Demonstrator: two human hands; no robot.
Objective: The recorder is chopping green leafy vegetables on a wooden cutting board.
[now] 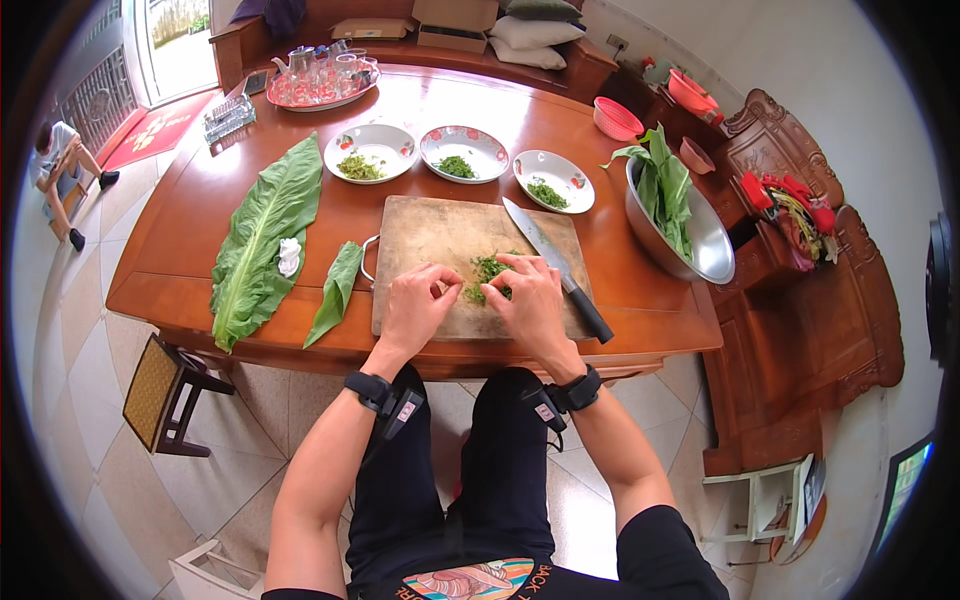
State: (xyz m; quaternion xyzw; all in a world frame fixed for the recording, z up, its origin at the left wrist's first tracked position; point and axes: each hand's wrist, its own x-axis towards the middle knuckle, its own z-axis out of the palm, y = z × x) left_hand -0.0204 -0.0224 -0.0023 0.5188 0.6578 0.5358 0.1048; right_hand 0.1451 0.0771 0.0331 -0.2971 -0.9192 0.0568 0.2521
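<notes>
On a wooden cutting board (442, 232) lies a small heap of chopped leafy greens (486, 271). My right hand (527, 294) bends over the heap, thumb and fingers curled at its edge; whether they grip any greens is hidden. To the left of the heap, my left hand (420, 304) has its thumb and fingertips pinched together, with nothing visible between them. A kitchen knife (547, 251) with a black handle rests along the board's right side, blade pointing away from me. Beyond the board stand a left plate (386, 166), a middle plate (480, 166) and a right plate (559, 176), each holding chopped greens.
Left of the board lie a large green leaf (262, 232) with a crumpled white wad (289, 256) on it, and a smaller leaf (334, 292). A steel basin (709, 232) of leaves stands right. Farther back are a glassware tray (322, 99) and a pink basket (616, 120). A person (64, 169) sits far left.
</notes>
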